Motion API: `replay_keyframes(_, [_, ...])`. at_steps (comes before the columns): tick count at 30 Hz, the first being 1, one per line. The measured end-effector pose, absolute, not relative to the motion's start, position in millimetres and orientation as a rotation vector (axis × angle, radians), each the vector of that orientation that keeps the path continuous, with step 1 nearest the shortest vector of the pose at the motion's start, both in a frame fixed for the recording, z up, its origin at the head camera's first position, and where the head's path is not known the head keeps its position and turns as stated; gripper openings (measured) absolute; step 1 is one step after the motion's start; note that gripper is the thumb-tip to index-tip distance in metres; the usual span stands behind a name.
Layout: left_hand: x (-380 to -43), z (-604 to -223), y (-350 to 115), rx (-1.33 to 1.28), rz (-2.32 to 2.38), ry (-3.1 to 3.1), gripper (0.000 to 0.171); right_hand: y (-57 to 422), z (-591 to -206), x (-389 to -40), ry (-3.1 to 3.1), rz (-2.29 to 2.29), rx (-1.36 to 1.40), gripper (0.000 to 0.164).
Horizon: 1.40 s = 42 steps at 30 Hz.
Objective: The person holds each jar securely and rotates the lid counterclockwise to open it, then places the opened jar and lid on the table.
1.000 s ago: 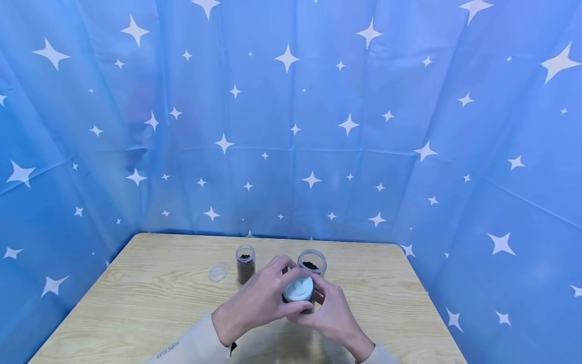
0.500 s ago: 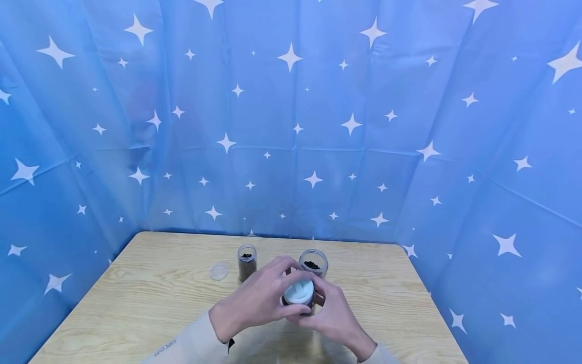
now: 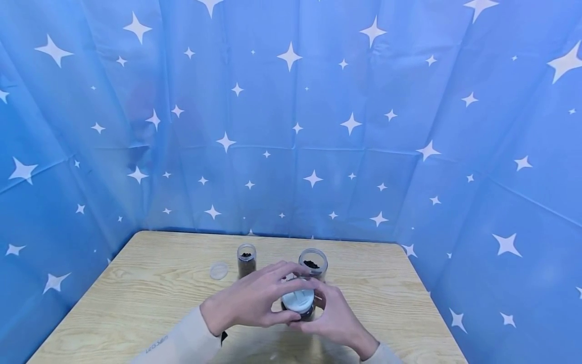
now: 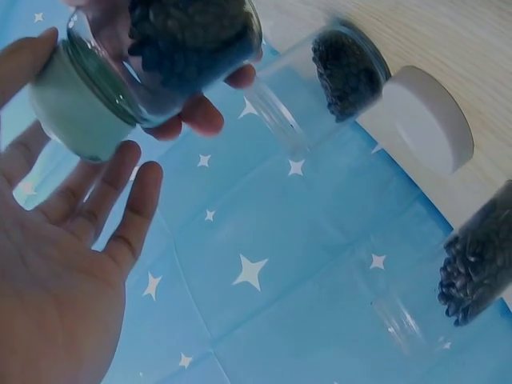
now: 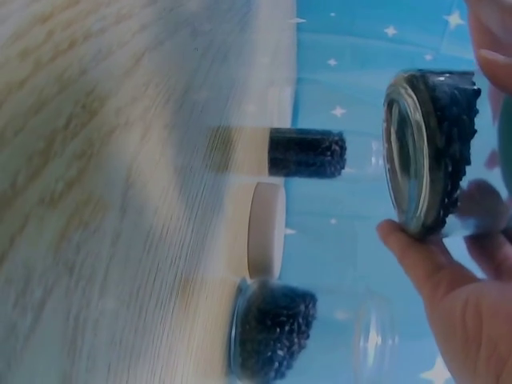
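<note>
In front of me both hands hold a clear glass jar (image 5: pixel 420 152) partly filled with dark, bean-like pieces. A pale mint-green lid (image 3: pixel 298 302) caps it. My left hand (image 3: pixel 254 298) lies round the lid, its thumb at the near edge and its fingers over the far side. Several of those fingers look loosely spread in the left wrist view. From the other side, my right hand (image 3: pixel 338 321) grips the jar's body, which is tilted in the wrist views. Fingers hide much of the jar in the head view.
Behind the hands stand a narrow uncapped jar (image 3: pixel 247 265) and a wider uncapped jar (image 3: pixel 313 262), both with dark pieces inside. A translucent disc (image 3: pixel 219 270) lies left of them. A white lid (image 4: pixel 428 120) shows between the jars. Blue starred curtain surrounds the wooden table (image 3: pixel 136 303).
My left hand has turned and shifted slightly left on the lid, its fingers stretching out and its thumb moving to the near-left side. The right hand keeps hold of the jar.
</note>
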<state>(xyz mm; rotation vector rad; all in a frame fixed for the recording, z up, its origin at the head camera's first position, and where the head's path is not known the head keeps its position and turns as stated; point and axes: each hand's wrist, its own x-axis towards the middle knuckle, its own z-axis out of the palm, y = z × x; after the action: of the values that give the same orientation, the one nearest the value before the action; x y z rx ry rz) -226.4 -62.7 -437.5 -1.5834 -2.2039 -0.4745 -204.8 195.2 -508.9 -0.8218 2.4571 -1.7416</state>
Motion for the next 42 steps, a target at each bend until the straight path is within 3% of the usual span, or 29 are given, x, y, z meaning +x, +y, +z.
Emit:
replay_keyframes(13, [-223.7, -436.0, -67.6, -1.665, -0.519, -2.267, 0.059, 197.9, -508.6, -203.9, 2.405, -1.764, -0.894, 0.086])
replay_keyframes(42, [-222.6, -436.1, -65.5, -1.559, -0.495, -2.243, 0.06, 190.9, -506.3, -206.3, 2.457, -1.767, -0.849, 0.084])
